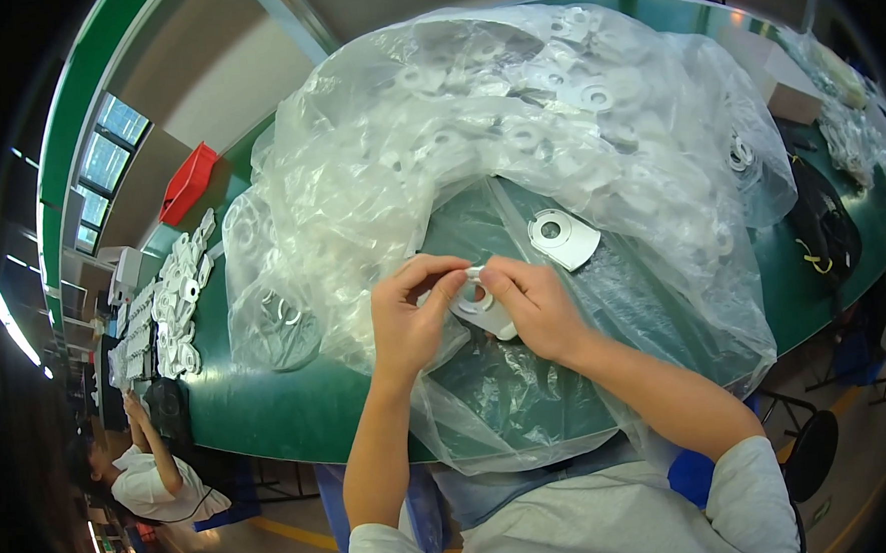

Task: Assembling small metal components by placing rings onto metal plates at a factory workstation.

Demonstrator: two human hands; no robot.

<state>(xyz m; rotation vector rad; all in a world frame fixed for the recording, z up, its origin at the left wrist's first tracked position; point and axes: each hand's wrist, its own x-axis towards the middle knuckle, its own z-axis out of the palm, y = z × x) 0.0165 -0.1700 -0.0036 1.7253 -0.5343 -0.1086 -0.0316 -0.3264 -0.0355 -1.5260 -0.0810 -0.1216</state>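
My left hand and my right hand meet over the near middle of the table. Between them is a white plastic part with a round hole, held tilted just above the plastic sheeting. The right hand grips its right side, thumb near the top. At its upper edge the left thumb and fingertips pinch; the fingers hide what exactly is there. A similar white plastic plate with a raised ring lies flat to the right, beyond my right hand.
A large clear plastic bag full of white parts curves around the work spot on the green table. To the left are rows of white parts and a red bin. A white box and black bag are right. Another person works at left.
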